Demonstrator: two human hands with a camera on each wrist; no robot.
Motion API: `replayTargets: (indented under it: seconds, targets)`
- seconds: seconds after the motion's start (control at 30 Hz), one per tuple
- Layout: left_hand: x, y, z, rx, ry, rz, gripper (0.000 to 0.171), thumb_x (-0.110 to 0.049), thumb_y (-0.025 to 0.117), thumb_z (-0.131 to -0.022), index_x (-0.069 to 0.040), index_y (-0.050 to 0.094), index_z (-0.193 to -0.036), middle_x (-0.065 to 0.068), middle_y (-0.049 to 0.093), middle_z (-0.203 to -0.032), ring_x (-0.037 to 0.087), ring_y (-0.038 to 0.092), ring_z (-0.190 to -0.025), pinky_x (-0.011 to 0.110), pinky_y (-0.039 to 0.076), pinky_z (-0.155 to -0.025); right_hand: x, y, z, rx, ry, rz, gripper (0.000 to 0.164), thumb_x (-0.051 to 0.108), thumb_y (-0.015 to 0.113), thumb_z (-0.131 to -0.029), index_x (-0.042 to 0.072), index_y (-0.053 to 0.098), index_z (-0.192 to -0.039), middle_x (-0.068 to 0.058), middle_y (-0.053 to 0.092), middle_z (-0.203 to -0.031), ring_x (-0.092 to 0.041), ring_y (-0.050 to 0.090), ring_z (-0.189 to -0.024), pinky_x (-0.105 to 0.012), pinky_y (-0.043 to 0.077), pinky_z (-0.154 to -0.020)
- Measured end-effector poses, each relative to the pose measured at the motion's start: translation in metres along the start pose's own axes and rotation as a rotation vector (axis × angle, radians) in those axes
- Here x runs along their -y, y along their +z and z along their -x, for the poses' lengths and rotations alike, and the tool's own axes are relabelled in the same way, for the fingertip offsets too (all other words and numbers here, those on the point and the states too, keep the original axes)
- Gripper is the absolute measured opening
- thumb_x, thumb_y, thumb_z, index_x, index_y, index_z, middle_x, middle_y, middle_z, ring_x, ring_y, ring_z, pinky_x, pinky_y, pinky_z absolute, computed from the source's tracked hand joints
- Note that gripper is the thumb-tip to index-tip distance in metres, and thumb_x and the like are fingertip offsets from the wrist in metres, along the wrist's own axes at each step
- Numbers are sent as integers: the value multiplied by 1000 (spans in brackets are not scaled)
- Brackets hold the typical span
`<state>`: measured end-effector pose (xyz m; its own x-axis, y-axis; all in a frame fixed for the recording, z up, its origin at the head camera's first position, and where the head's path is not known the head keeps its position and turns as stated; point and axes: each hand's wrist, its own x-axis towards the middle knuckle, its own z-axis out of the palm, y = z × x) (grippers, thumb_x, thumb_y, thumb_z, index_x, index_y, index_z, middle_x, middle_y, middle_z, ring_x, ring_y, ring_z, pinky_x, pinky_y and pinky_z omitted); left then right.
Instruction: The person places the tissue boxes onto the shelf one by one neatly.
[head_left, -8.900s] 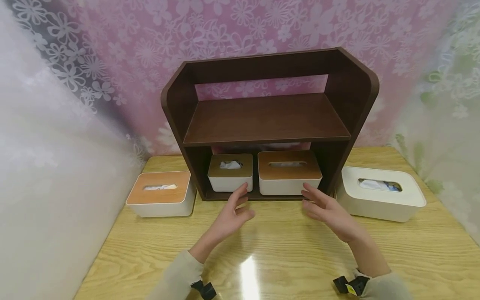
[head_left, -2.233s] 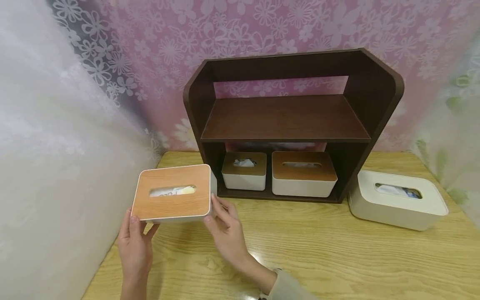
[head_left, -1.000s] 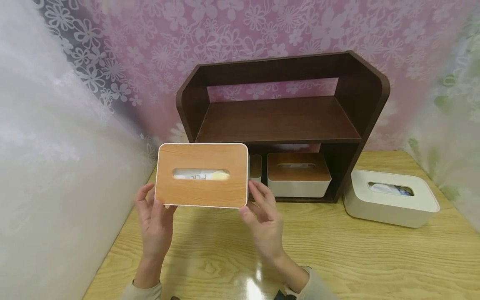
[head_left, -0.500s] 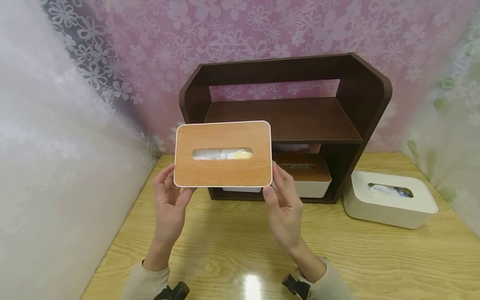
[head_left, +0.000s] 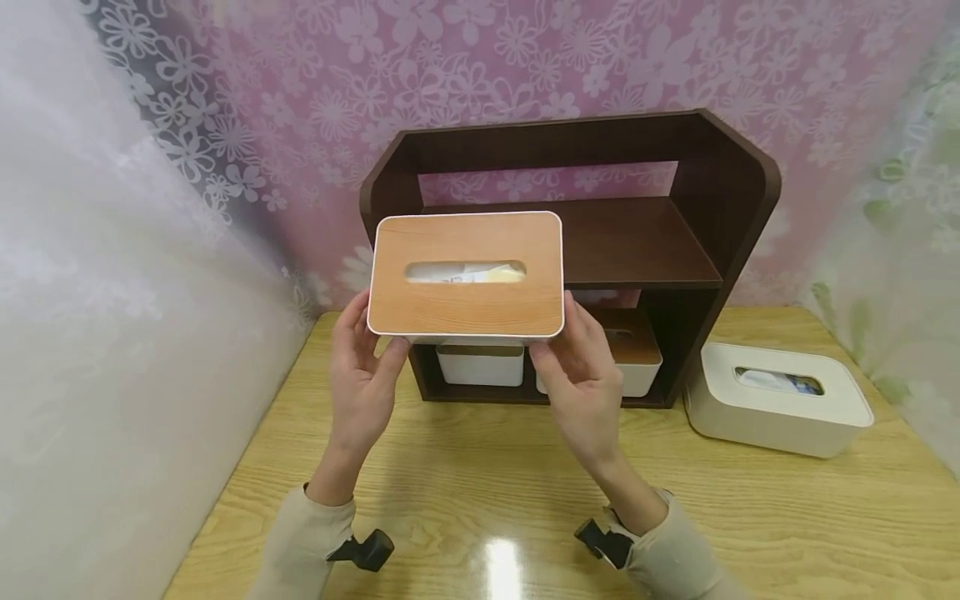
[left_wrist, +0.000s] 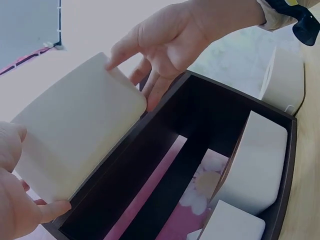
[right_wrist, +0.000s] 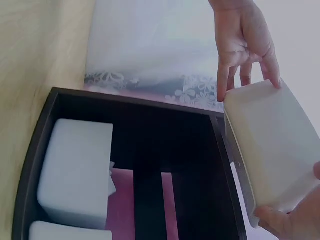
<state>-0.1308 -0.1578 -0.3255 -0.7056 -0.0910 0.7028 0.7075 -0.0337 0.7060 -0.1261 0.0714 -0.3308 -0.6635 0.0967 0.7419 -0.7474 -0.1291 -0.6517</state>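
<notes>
A tissue box (head_left: 465,312) with a white body and a wood-grain lid is held up in front of the dark brown two-tier shelf (head_left: 637,246). Tissue packaging shows through its oval slot. My left hand (head_left: 363,387) grips its left end and my right hand (head_left: 587,396) its right end, thumbs at the front lower edge. From the head, the box overlaps the upper shelf board's left part. Its white front wall (left_wrist: 80,120) shows in the left wrist view, and the right wrist view shows its white body (right_wrist: 275,140) alongside the shelf's edge. Some fingers are hidden behind the box.
In the lower compartment stand a smaller tissue box (head_left: 482,367) and a larger wood-lidded one (head_left: 637,377), both partly hidden. An all-white tissue box (head_left: 780,421) sits on the wooden table (head_left: 465,483), right of the shelf. A pale wall (head_left: 135,333) borders the left side.
Both hands, earlier apart near the shelf's base, have taken the wood-lidded tissue box from the table's left. It has moved right and upward, in front of the shelf, and is still rising.
</notes>
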Motion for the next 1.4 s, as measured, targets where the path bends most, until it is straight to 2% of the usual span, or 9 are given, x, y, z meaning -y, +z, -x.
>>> replayTargets:
  seconds: [0.13,0.27,0.4,0.5,0.63,0.73,0.9,1.07,1.4]
  targets:
    - [0,2,-9,20,-31,-21,60,9,56,-95,-5,34,-150,12,43,-150,32,51,-122,34,53,-95,-1,-5,-7,-10,-2,76,64,-16,59,-89,5,45,-148,-13,49,-142,-22,58,-121,-29,53,-93]
    - [0,4,-15,17,-51,-31,59,10,54,-96,-5,35,-150,11,44,-149,31,52,-118,35,54,-93,-2,-8,-14,-3,17,126,64,-13,59,-91,10,45,-148,-12,51,-140,-18,61,-110,-23,56,-80]
    - [-1,6,-22,23,-63,-54,60,7,53,-97,-9,35,-152,8,44,-150,30,52,-122,35,54,-93,-3,-9,-21,6,40,143,61,-9,59,-93,9,43,-150,-11,51,-140,-16,63,-103,-20,57,-69]
    - [-2,6,-26,20,-65,-94,61,4,54,-98,-11,35,-153,5,45,-149,28,53,-123,33,55,-91,-3,-10,-27,13,57,173,60,-6,60,-94,11,43,-150,-9,52,-141,-18,63,-112,-21,56,-74]
    - [-4,5,-32,11,-81,-150,62,2,56,-98,-14,35,-154,3,47,-147,25,55,-120,29,56,-87,-3,-11,-34,36,77,194,60,-3,60,-95,13,43,-150,-9,51,-141,-24,58,-123,-21,52,-90]
    - [-6,6,-36,12,-106,-191,63,0,57,-98,-19,36,-154,3,48,-146,24,57,-119,28,55,-84,0,-11,-38,50,95,191,59,-2,58,-97,14,41,-151,-8,50,-141,-24,58,-124,-23,50,-96]
    - [-8,6,-43,25,-152,-247,68,-2,58,-97,-27,35,-155,3,48,-144,22,57,-120,27,54,-84,3,-11,-42,68,126,191,59,-3,54,-98,15,39,-152,-6,51,-143,-22,57,-125,-22,48,-98]
    - [-9,5,-46,41,-165,-256,73,4,57,-95,-21,30,-157,6,48,-145,23,57,-118,25,53,-86,5,-11,-44,88,146,158,62,-7,52,-97,11,36,-153,-5,47,-149,-22,52,-130,-22,47,-100]
    - [-9,5,-45,75,-146,-207,68,8,57,-94,-20,33,-152,2,53,-141,21,56,-118,35,47,-96,3,-12,-47,107,172,96,67,-10,51,-96,13,30,-156,-1,36,-157,-21,44,-138,-29,39,-108]
